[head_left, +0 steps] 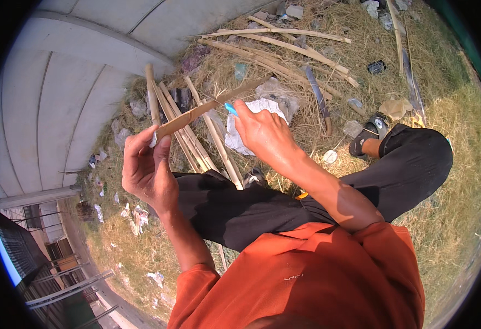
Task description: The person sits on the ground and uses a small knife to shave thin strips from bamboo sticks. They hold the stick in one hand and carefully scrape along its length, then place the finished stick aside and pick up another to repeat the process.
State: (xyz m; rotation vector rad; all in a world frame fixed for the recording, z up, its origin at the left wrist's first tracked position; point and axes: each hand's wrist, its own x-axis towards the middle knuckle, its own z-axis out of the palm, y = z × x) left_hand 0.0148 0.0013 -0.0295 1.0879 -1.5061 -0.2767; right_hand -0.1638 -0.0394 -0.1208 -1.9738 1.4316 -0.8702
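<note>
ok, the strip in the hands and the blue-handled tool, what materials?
Strip: looks like split bamboo or cane; tan, matte, fibrous, matching the pale split lengths lying on the dry grass. Left hand pinches its near end. Tool in the right hand: only a glossy bright blue tip shows, probably plastic; the blade is too thin to tell, likely metal.

We look down from our head, close over our hands (207,148) and crossed legs (317,192), facing grass (449,126) ahead; only one fisheye view, its rim bending edges.
</note>
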